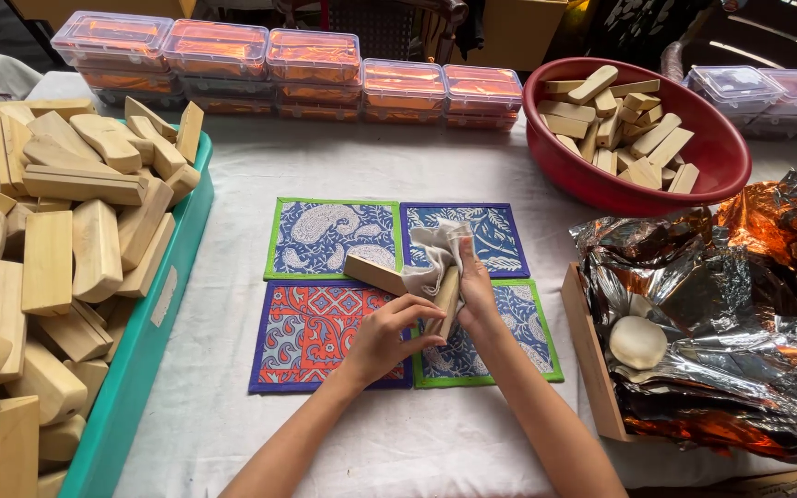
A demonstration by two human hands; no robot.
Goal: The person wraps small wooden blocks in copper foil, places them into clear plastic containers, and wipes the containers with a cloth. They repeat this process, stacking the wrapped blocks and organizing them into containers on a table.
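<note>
Both grips clenched on wooden piece [389, 277] and cloth [437, 251], between teal tray [154, 323] and foil-lined box [592, 355].

We see bright, even light, sharp focus, glare on the crinkled foil [740, 304] at three o'clock, soft shadows.

Red bowl [638, 189], teal tray [140, 369], blue paisley mats [325, 240].

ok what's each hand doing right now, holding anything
left hand: closed on the pale wooden block.
right hand: closed on the beige cloth, pressing it against the same block.
</note>
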